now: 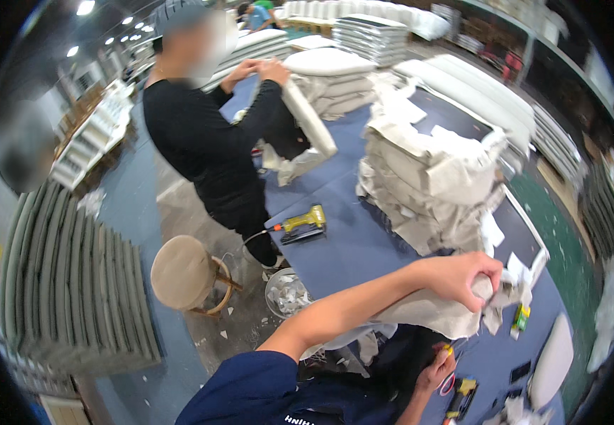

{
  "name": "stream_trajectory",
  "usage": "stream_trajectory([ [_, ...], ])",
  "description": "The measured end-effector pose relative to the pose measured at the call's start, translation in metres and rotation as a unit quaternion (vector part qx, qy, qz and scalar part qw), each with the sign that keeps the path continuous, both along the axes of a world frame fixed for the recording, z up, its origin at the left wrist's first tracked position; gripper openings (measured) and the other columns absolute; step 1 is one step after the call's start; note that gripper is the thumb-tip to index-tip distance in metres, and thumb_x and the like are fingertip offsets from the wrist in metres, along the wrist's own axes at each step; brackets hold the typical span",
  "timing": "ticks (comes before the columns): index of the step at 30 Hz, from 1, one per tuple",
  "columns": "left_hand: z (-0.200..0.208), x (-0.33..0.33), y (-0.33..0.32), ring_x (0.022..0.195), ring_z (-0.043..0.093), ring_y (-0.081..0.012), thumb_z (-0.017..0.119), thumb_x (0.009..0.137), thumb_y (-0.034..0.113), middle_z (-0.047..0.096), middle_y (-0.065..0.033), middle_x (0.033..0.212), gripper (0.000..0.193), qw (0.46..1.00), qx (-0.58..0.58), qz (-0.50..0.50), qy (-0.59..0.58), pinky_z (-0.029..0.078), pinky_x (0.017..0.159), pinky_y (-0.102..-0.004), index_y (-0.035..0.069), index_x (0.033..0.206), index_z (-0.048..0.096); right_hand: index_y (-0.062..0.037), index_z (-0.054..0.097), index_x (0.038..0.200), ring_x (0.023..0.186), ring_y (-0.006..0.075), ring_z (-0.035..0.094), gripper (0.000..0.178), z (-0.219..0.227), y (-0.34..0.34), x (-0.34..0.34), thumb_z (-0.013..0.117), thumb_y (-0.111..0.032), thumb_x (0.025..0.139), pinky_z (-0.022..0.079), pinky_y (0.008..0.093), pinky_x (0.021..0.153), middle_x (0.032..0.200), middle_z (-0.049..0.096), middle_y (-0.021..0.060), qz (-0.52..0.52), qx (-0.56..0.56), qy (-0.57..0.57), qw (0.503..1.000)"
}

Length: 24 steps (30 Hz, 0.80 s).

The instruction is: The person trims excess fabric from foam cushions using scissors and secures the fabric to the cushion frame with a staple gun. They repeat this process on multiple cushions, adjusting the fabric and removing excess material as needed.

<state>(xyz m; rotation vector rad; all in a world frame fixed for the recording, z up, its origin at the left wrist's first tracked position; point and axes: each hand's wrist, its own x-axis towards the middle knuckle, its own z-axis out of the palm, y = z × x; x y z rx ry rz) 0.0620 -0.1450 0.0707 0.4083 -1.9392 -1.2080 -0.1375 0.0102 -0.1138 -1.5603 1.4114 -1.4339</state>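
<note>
L hand point(468, 278): lower R of ctr, gripping rounded end of beige pad point(420, 312); digits bent round it, back of hand up.
L arm: bare forearm slants from btm ctr up & R, over the pad; navy sleeve point(240, 386) at btm.
R hand point(434, 370): below L hand, fingers closed on small yellow tool point(449, 350); exact kind can't tell. Forearm comes up from btm edge, hand near pad's lower edge.
Pad: lower R of ctr, on near side of blue table point(342, 258); cloth hangs loose along lower edge.
Nr R hand: yellow/blk gun point(463, 398) at btm, R of hand; green-yellow box point(521, 319) up & R.
Table mid: 2nd gun point(298, 224), lying left of the cloth-covered pile point(427, 170), upper R of ctr.
Co-worker point(201, 134): upper L of ctr, blk top, arms bent, both hands up at a pale panel point(307, 117).
Floor, L: round stool point(182, 273), scrap bin point(287, 294) just R of it; tall stack of grey pads point(80, 283) far L.
</note>
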Motion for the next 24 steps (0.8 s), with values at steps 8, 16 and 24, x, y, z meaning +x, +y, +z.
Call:
stream_trajectory([
  [8,0.002,0.019,-0.002,0.100,0.065,-0.0158,0.070,0.076,0.003,0.069,-0.0066,0.103,0.026,0.999,0.030,-0.021,0.002,0.050,0.094,-0.0311,0.001,0.102,0.065,0.0020,0.062,0.084,0.065,0.0235,0.056,0.038,0.011,0.008,-0.017,0.060,-0.033,0.098,0.043,0.0355,0.061,0.073,0.056,0.0110,0.024,0.061,0.045,0.997],
  [16,0.009,0.017,-0.004,0.115,0.064,-0.0240,0.070,0.072,0.001,0.072,-0.0122,0.111,0.032,0.996,0.086,-0.024,-0.023,0.045,0.107,-0.0403,0.003,0.103,0.062,0.0036,0.065,0.087,0.063,0.0315,0.062,0.043,0.032,0.008,-0.016,0.065,-0.038,0.096,0.047,0.0368,0.060,0.073,0.060,0.0154,0.026,0.059,0.060,0.996],
  [24,0.012,0.023,-0.004,0.117,0.063,-0.0248,0.070,0.072,0.003,0.072,-0.0128,0.110,0.031,0.996,0.084,-0.009,-0.040,0.044,0.109,-0.0417,0.003,0.102,0.060,0.0056,0.067,0.093,0.065,0.0333,0.063,0.040,0.031,0.007,-0.013,0.066,-0.034,0.093,0.048,0.0385,0.062,0.075,0.062,0.0170,0.020,0.055,0.056,0.997],
])
